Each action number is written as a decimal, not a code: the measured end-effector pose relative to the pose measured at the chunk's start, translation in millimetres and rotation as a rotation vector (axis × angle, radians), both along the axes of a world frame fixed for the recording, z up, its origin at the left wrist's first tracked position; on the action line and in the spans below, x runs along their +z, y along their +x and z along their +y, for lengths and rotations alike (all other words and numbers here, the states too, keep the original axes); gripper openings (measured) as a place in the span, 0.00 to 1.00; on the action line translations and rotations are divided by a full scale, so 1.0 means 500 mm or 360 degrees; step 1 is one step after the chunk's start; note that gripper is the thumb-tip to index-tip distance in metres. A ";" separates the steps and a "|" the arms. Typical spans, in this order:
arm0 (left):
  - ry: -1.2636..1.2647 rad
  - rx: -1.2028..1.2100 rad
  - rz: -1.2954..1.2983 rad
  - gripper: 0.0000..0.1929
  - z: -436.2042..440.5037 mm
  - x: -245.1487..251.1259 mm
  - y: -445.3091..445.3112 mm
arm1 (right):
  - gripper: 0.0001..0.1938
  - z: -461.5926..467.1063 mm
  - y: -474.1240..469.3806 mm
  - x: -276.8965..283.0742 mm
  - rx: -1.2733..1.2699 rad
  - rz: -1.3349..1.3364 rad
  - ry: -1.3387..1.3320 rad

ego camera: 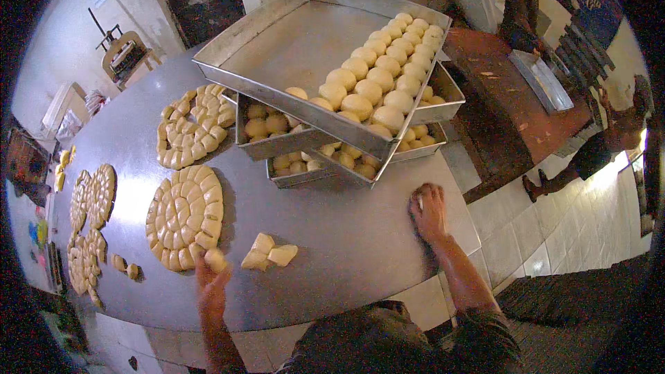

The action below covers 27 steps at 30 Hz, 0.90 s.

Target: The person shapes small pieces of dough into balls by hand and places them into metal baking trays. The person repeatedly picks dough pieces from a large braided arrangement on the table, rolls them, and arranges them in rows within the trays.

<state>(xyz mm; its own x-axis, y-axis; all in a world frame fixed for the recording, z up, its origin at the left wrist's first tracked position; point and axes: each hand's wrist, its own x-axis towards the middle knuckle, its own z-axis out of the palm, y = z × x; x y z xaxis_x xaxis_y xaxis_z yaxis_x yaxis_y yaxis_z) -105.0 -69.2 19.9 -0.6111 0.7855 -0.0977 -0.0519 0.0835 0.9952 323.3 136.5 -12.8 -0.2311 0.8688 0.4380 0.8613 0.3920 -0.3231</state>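
Note:
My left hand [212, 283] pinches a pale dough piece [215, 259] at the near edge of a round slab of cut dough [184, 218]. To its right lie a few loose dough pieces [265, 252] in a small cluster. My right hand [430, 213] is cupped low on the metal table [332, 249] near its right edge. A bit of pale dough shows between its thumb and fingers; the rest is hidden beneath the hand. Ahead, the top metal tray [291, 36] holds rows of smooth dough balls [379, 78] along its right side.
Below the top tray, more trays [296, 179] of dough balls are stacked crosswise. Further cut dough rounds [195, 124] lie on the left, with two small pieces [125, 266] nearby. A hand press [124, 57] stands behind. On the right, a person [522, 10] works at a brown table [499, 78].

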 end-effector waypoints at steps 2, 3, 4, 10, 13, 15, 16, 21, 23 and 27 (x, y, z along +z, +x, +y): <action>-0.0060 -0.0375 -0.0171 0.37 0.057 0.026 0.059 | 0.13 -0.002 -0.028 0.008 -0.0074 -0.0113 -0.0202; -0.0099 -0.0374 -0.0143 0.36 0.071 0.042 0.082 | 0.13 0.005 -0.041 0.013 -0.0099 -0.0152 -0.0287; -0.0124 -0.0360 -0.0113 0.36 0.085 0.061 0.097 | 0.13 -0.031 -0.030 0.010 0.0203 -0.0183 0.0015; -0.0071 0.0188 -0.0245 0.23 0.041 0.030 0.070 | 0.19 0.031 0.125 0.179 0.0382 0.1112 -0.1117; 0.0059 0.0277 -0.0250 0.13 0.010 0.035 0.093 | 0.24 0.135 0.036 0.385 0.0856 0.1653 -0.0871; 0.0073 0.0272 -0.0098 0.11 0.007 0.024 0.120 | 0.23 0.208 -0.081 0.489 0.1068 0.1946 -0.0318; -0.0051 0.0252 -0.0045 0.11 0.019 0.033 0.146 | 0.21 0.239 -0.125 0.538 0.1123 0.1836 -0.0184; -0.0209 -0.0141 -0.0033 0.11 0.069 0.079 0.199 | 0.15 0.367 -0.304 0.512 0.1178 0.0581 0.0042; -0.0130 -0.0147 -0.0008 0.13 0.060 0.073 0.189 | 0.14 0.373 -0.286 0.509 0.0996 0.0774 0.0145; 0.0163 -0.0306 -0.0692 0.22 0.013 0.006 0.160 | 0.13 0.282 -0.242 0.585 0.0897 0.1250 0.0339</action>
